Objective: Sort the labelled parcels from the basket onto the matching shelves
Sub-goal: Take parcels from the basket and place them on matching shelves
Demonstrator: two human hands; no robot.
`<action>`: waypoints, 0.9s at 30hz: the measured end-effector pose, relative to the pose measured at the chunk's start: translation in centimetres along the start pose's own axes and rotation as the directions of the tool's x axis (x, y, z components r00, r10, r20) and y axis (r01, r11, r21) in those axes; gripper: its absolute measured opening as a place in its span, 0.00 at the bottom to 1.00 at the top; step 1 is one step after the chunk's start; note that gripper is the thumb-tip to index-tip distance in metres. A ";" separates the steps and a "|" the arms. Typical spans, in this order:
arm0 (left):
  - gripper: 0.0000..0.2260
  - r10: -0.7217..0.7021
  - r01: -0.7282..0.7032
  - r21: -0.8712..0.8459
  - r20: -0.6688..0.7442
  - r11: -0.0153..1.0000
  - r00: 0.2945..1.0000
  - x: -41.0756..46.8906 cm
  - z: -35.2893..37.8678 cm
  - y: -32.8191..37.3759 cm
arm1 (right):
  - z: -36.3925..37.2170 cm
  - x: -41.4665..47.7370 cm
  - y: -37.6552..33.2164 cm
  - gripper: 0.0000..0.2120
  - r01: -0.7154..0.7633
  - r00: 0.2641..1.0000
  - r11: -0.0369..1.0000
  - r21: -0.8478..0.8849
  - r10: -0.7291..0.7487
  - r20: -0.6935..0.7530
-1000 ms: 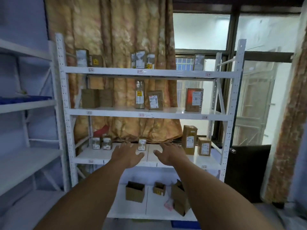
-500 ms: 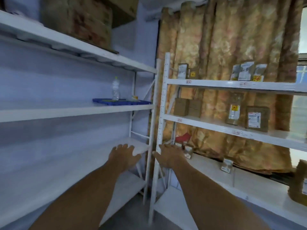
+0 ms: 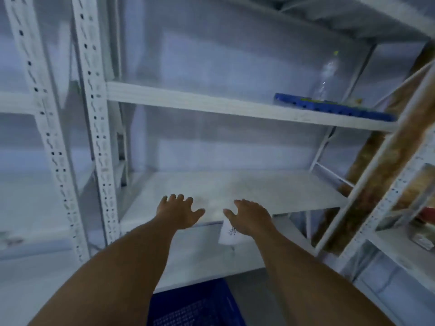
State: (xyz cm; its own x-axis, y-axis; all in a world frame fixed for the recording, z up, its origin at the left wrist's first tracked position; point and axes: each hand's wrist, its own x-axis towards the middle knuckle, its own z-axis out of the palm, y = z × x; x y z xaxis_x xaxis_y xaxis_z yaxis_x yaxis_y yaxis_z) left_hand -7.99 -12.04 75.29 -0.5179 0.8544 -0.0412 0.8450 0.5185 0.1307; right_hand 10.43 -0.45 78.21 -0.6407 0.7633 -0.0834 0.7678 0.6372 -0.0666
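Observation:
Both my arms reach forward in front of a white metal shelf rack (image 3: 211,107). My left hand (image 3: 179,211) is spread, fingers straight, holding nothing. My right hand (image 3: 250,216) is likewise spread and holds nothing. Both hover over the front edge of a bare white shelf board (image 3: 270,191). A blue plastic basket (image 3: 195,304) shows between my forearms at the bottom edge; its contents are too blurred to make out. At the far right edge, the parcel rack (image 3: 400,175) holds some blurred parcels (image 3: 421,238).
A blue tray (image 3: 329,109) and a clear plastic bottle (image 3: 328,78) stand on the upper shelf at the right. A white label tag (image 3: 227,236) hangs below the shelf edge under my right hand. White perforated uprights (image 3: 94,114) stand at left. A patterned curtain (image 3: 374,184) hangs behind at right.
My view has swung left, from the parcel rack by the curtain to the bare white rack. Both hands stayed spread and held nothing. The blue basket has come into view below.

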 end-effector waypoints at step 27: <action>0.30 -0.507 0.832 -0.217 0.705 0.511 0.495 4.4 65.7 -16.4 | 67.9 20.8 -5.1 0.34 -0.142 0.548 0.965 0.223 -0.111 0.829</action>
State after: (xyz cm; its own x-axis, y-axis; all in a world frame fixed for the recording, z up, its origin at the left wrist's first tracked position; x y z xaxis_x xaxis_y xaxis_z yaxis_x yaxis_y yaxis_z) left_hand -15.40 -14.61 7.89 -0.5913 0.1834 -0.7853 -0.0281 0.9685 0.2473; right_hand -6.65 4.97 9.33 -0.4344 0.2592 -0.8626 0.8319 0.4827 -0.2738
